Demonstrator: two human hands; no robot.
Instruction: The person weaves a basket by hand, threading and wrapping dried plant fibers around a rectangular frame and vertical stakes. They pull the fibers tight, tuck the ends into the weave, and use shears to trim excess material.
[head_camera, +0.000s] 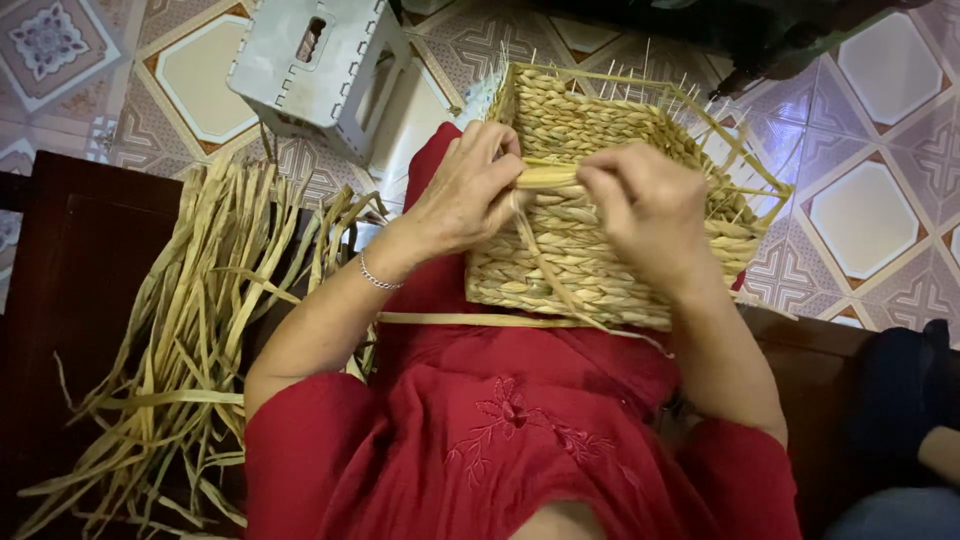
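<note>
A basket (600, 200) rests on the person's lap, with both hands on its near wall, a heap of straw strips (190, 340) to its left, and a stool (310, 65) on the floor (870, 210) beyond.

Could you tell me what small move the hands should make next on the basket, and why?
Probably pull the strand snug across the basket wall. The left hand and right hand both pinch it at the top woven row, its tail hangs loose down the side, and bare stakes above remain unwoven.
</note>
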